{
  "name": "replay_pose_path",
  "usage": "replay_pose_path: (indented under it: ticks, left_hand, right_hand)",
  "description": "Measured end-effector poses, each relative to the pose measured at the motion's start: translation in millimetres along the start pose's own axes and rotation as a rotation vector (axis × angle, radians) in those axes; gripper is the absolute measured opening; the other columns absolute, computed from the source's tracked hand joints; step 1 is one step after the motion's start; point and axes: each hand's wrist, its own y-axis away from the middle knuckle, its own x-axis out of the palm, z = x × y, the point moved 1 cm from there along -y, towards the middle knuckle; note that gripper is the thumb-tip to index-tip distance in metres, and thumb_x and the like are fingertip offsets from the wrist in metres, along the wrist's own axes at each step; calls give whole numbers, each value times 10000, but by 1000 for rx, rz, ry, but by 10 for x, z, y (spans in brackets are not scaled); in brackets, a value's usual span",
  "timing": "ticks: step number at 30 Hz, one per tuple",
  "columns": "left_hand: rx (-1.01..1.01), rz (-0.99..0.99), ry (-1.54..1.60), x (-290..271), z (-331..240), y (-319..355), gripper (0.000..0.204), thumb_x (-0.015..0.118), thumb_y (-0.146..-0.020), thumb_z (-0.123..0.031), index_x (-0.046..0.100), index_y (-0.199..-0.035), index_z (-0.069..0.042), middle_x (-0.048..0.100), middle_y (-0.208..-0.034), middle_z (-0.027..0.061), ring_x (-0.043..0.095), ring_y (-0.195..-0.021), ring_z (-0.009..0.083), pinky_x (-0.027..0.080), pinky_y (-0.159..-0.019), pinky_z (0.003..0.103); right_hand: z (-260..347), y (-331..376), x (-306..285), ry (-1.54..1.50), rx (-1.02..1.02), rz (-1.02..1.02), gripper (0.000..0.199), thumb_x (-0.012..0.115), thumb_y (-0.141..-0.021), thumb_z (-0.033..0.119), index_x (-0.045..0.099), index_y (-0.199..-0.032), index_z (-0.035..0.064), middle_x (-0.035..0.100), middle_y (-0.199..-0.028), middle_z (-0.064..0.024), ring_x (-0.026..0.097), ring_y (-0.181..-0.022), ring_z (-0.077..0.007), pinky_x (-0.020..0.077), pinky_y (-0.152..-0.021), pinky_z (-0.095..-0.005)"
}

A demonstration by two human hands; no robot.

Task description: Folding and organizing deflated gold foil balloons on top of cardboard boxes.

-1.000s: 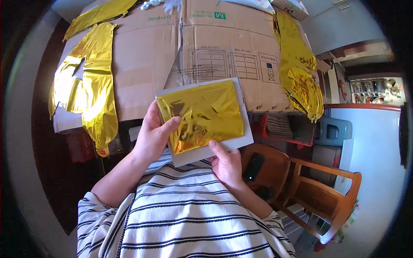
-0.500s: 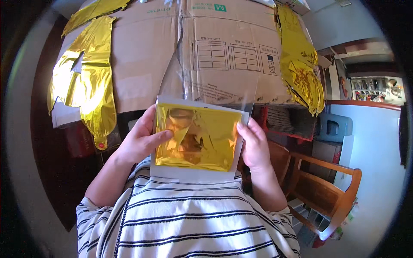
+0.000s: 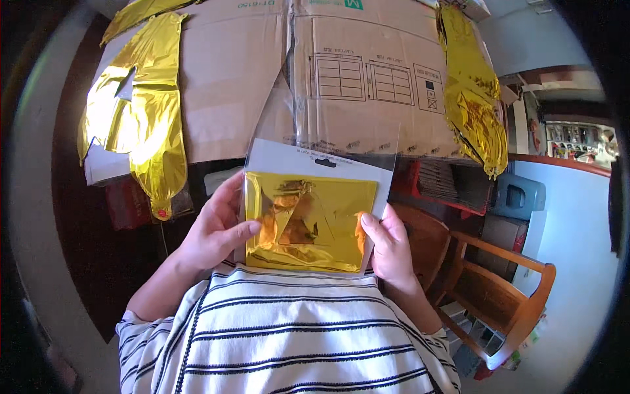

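Both sets of fingers (image 3: 247,229) (image 3: 371,226) grip crinkled rect. gold foil pkt (image 3: 312,226) w/ wht card (image 3: 282,159).

Centre: folded gold foil (image 3: 315,220) against wht card (image 3: 282,159), clear bag (image 3: 279,118) jutting past card top toward 12. L hand (image 3: 220,226) grips at approx 8–9 o'clock, R hand (image 3: 390,249) at 4, thumbs in front. Cardboard (image 3: 230,98) at 12; gold balloon (image 3: 157,125) at 10, crinkled gold foil piece (image 3: 476,85) at 2. Blue stool (image 3: 525,196) at 3, wooden chair (image 3: 489,292) at 4.
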Motion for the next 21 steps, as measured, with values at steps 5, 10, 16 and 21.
replay_pose_path:
  ticks: [5, 10, 16, 21]
  left_hand:
    - [-127, -66, 194, 61, -36, 170, 852, 622, -969, -14, 58, -1607, -59, 586, -1355, 191, 584, -1249, 222, 459, -1059, 357]
    - [-202, -21, 206, 52, -131, 329, 966, 636, -915, 64, -9, -1615, -101, 609, -1309, 203, 623, -1189, 214, 495, -1006, 337]
    - [-242, -64, 97, 43, -91, 369, 1050, 653, -849, 136, -9, -1620, -130, 633, -1232, 171, 644, -1141, 207, 505, -984, 325]
    - [-130, -162, 63, 202, -136, 165, 1036, 649, -846, 137, 6, -1616, -122, 591, -1267, 172, 616, -1186, 219, 507, -986, 334]
  right_hand:
    - [-32, 120, -23, 57, 66, 26, 274, 545, -1050, 144, 530, -1288, 9, 638, -1108, -20, 578, -979, -76, 473, -883, -254]
    - [-100, 263, -144, 66, 161, 91, 287, 549, -1046, 141, 540, -1299, 8, 638, -1129, -20, 579, -996, -90, 471, -909, -274]
    - [80, 256, -92, 0, 235, 202, 536, 656, -946, 115, 429, -1414, -14, 594, -1283, -76, 565, -1168, -151, 430, -1030, -315]
    - [174, 8, -6, 93, 92, 183, 588, 671, -893, -9, 390, -1409, -19, 592, -1289, -101, 578, -1171, -149, 453, -1028, -322]
